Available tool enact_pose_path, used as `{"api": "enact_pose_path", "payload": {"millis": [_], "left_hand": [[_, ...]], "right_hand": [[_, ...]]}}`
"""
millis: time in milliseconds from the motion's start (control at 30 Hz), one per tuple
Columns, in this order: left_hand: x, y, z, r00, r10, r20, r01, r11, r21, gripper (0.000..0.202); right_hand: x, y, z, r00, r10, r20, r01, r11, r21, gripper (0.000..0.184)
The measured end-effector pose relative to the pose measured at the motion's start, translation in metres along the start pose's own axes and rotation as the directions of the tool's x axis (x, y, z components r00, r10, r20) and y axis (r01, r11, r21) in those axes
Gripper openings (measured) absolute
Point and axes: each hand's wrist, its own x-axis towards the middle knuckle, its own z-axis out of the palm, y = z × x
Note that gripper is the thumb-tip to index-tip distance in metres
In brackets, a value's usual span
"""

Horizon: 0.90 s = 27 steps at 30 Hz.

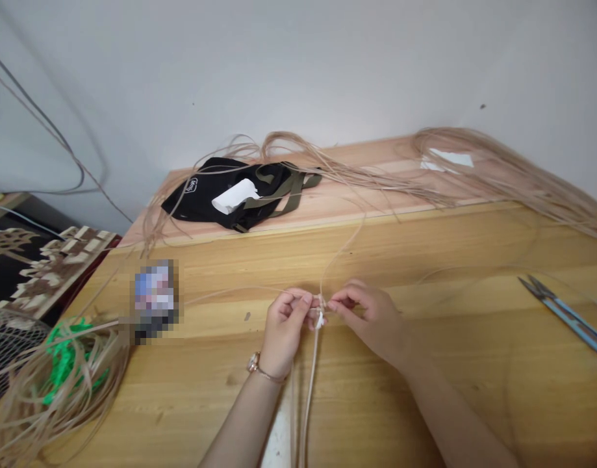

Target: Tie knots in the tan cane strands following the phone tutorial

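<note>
Above the middle of the wooden table, my left hand point(289, 320) pinches a small bundle of thin tan rattan-like strands point(314, 377) where they cross. A bit of white material point(320, 320) is wrapped at the crossing. Facing it from the right, my right hand point(364, 311) has its thumb and forefinger pinched at the same crossing, on a thin strand. One strand rises from there toward the back, another runs off left, and thicker ones hang down toward me. My fingers partly cover the crossing itself. A watch point(253, 363) is on my left wrist.
Blue-handled thread snips point(566, 315) lie on the right. A black bag point(205, 195) with a white paper roll point(236, 196) rests at the back among loose strands. More strands point(512, 169) lie back right; a coil point(98, 396) with green netting point(67, 364) sits left, near a blurred-out item point(154, 299).
</note>
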Motion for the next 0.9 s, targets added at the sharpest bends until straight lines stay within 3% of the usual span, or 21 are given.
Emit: {"api": "enact_pose_path", "payload": {"millis": [200, 367, 567, 767, 900], "left_hand": [[0.002, -0.002, -0.001, 1.0, 0.02, -0.003, -0.02, 0.999, 0.039, 0.019], [0.002, -0.004, -0.002, 1.0, 0.029, -0.008, -0.028, 0.997, 0.067, 0.016], [0.001, -0.005, -0.002, 1.0, 0.011, 0.012, -0.012, 0.995, 0.099, 0.017], [0.001, -0.006, -0.002, 0.997, -0.022, 0.067, 0.014, 0.992, 0.126, 0.01], [0.0, -0.004, -0.002, 0.997, -0.037, 0.071, 0.03, 0.994, 0.104, 0.008]], "right_hand": [[0.001, 0.0, 0.003, 1.0, 0.007, 0.01, -0.007, 1.0, 0.01, 0.013], [0.001, 0.0, 0.004, 0.996, 0.088, 0.017, -0.089, 0.992, 0.086, 0.012], [-0.001, 0.005, 0.007, 0.977, 0.186, 0.109, -0.212, 0.922, 0.323, 0.022], [0.003, 0.009, 0.011, 0.985, 0.158, 0.065, -0.169, 0.843, 0.511, 0.012], [0.004, 0.006, 0.012, 0.985, 0.167, 0.04, -0.162, 0.828, 0.536, 0.01]]}}
